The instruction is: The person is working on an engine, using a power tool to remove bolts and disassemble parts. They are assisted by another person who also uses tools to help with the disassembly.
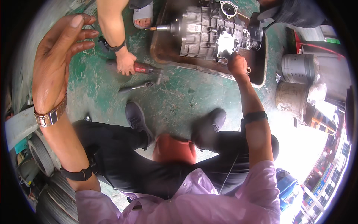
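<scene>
A grey metal gearbox [201,31] lies in a brown-rimmed metal tray [167,61], its shaft pointing left. At the near side of its casing is my right hand [238,65], fingers closed; what they grip is too small to make out. A bright plate [226,44] on the casing sits just beyond those fingers. My left hand [56,56] is raised at the far left, away from the gearbox. Its fingers are loosely bent and apart, with nothing in them.
Another person's hand [126,61] rests on a red and black power tool [142,68] on the green floor. Nearby lies a ratchet wrench [137,87]. Buckets [298,69] stand right of the tray, and tyres [41,153] at lower left. A red stool [174,149] is between my legs.
</scene>
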A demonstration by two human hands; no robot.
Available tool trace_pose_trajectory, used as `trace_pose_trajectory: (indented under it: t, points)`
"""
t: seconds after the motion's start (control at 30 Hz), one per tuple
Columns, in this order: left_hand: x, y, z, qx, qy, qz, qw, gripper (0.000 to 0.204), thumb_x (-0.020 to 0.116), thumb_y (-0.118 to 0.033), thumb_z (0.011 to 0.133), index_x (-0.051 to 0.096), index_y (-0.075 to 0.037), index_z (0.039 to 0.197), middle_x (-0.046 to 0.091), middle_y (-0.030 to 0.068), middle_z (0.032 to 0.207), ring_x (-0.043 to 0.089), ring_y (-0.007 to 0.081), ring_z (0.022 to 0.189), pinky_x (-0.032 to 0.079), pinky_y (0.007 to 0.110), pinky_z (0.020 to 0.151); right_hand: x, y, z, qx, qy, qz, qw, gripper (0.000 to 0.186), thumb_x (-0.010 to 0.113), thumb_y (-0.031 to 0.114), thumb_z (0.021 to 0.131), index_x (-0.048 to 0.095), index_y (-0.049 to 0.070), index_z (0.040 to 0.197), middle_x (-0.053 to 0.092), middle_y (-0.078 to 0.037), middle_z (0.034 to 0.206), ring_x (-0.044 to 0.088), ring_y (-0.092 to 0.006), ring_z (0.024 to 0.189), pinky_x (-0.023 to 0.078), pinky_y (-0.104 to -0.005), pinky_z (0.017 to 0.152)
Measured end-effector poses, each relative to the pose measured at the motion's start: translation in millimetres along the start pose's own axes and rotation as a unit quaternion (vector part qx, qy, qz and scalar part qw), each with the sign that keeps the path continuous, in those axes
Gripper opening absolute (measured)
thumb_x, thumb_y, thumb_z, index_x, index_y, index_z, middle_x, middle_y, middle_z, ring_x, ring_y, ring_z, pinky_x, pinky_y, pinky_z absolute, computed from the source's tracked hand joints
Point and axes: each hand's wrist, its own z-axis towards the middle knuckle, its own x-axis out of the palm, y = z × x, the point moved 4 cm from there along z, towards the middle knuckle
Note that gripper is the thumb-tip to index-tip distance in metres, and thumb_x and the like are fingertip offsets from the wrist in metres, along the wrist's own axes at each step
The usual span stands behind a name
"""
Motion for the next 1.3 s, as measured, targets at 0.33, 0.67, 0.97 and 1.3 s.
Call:
trace_pose_trajectory:
  t: [0.33,0.67,0.97,1.3]
  points:
    - [1.4,3.1,5.2,-0.009,-0.004,-0.025,1.0,0.028,0.06,-0.026,0.094,0.065,-0.002,0.106,0.067,0.0094,0.105,0.064,0.0183,0.093,0.049,0.03,0.081,11.3,-21.4,2.3,0.024,-0.059,0.046,0.997,0.014,0.057,0.015,0.083,0.067,0.005,0.087,0.067,-0.018,0.088,0.066,-0.0362,0.085,0.053,-0.0454,0.076]
    - [0.6,-0.6,3.4,0.013,0.004,0.004,1.0,0.033,0.061,-0.032,0.093,0.065,-0.002,0.106,0.066,0.0099,0.107,0.064,0.0193,0.094,0.048,0.032,0.083,36.7,2.4,5.4,-0.154,-0.106,0.075,0.979,0.017,0.062,0.026,0.085,0.067,0.009,0.086,0.067,-0.016,0.083,0.065,-0.0376,0.079,0.051,-0.0461,0.069]
    - [-5.7,1.9,1.7,0.03,0.004,0.007,1.0,0.034,0.062,-0.033,0.093,0.066,-0.003,0.107,0.067,0.0093,0.106,0.064,0.0191,0.093,0.048,0.032,0.083,15.1,29.8,-0.7,-0.053,-0.006,0.002,0.999,0.024,0.054,0.025,0.091,0.069,0.008,0.096,0.068,-0.015,0.094,0.065,-0.034,0.091,0.052,-0.0433,0.077]
    - [-5.1,2.9,1.9,0.017,0.002,0.003,1.0,0.034,0.061,-0.032,0.093,0.064,-0.003,0.11,0.067,0.0098,0.106,0.064,0.0188,0.093,0.049,0.031,0.083,15.9,23.3,-2.7,-0.027,0.046,0.01,0.999,0.044,0.049,0.041,0.095,0.06,0.0,0.108,0.067,-0.02,0.091,0.064,-0.0372,0.093,0.052,-0.0466,0.077]
